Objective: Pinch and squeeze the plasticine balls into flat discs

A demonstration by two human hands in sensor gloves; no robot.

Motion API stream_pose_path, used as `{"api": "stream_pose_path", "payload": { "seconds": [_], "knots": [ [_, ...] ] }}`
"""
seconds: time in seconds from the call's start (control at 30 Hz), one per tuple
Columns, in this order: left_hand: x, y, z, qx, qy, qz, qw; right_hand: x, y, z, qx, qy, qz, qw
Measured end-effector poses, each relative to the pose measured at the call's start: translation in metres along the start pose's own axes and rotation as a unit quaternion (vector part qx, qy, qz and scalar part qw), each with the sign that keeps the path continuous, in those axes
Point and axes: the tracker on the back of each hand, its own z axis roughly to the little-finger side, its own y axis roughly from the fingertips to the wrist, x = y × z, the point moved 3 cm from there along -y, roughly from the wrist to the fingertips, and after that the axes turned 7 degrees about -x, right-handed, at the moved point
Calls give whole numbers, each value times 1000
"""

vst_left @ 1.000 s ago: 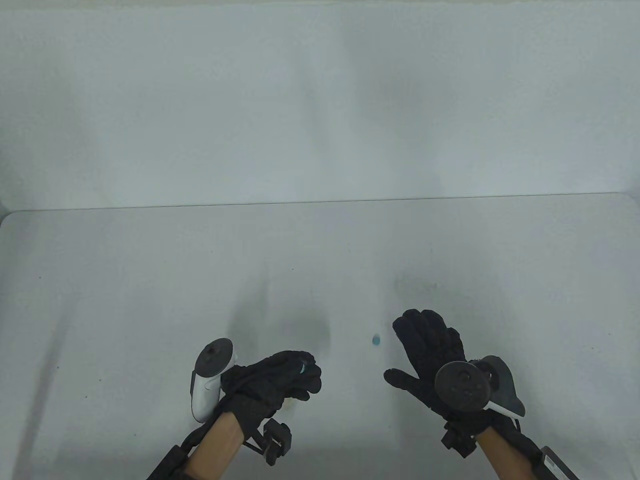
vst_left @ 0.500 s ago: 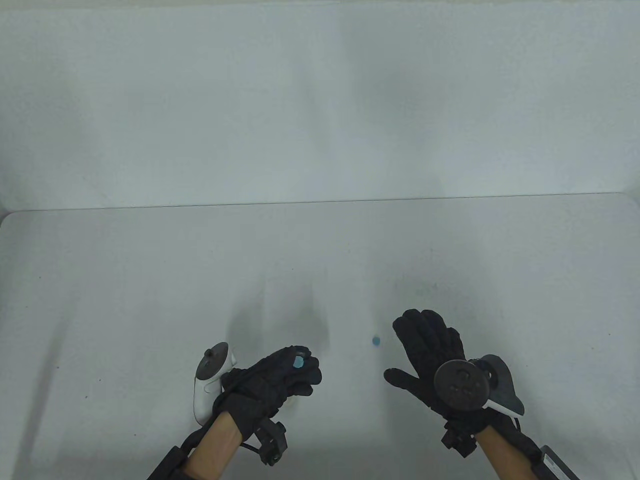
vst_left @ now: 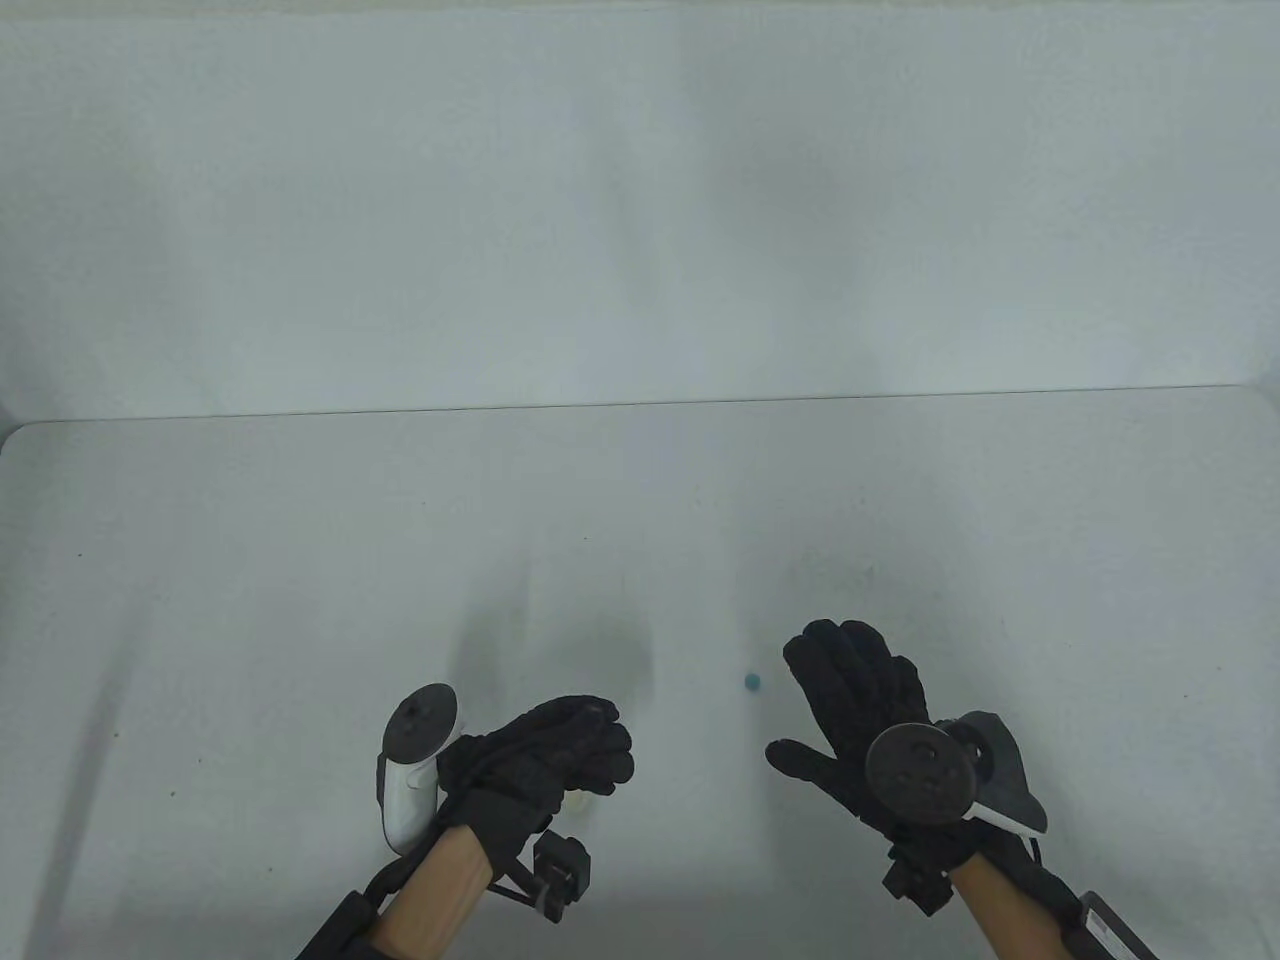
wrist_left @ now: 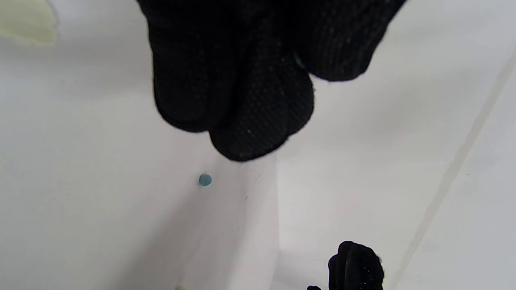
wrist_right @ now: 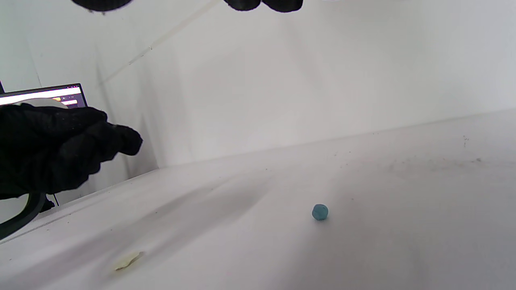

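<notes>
Nearest, the left hand (vst_left: 545, 755) hovers over the white bench (vst_left: 250, 600) with its fingers curled tight together, a sliver of teal just showing between them in the left wrist view, though what it grips I cannot tell for sure; a pale flattened piece (wrist_right: 127, 259) lies on the bench beneath it. Right of it, the right hand (vst_left: 855, 700) is spread wide, holding nothing, and just left of its fingertips, slightly farther, sits a small blue plasticine ball (vst_left: 751, 682) alone on the bench.
</notes>
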Motion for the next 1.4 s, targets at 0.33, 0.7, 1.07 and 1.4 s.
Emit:
{"api": "stream_pose_path", "payload": {
  "seconds": [0.33,0.7,1.07,1.4],
  "knots": [
    [3,-1,3,-6,30,23,999,1,0,1,-4,1,0,1000],
    [0,4,-6,13,-32,-20,999,1,0,0,-3,3,0,1000],
    [0,-1,10,-7,68,25,997,2,1,0,-2,1,4,1000],
    [-9,3,5,-9,22,-42,999,1,1,0,0,1,4,1000]
  ]
}}
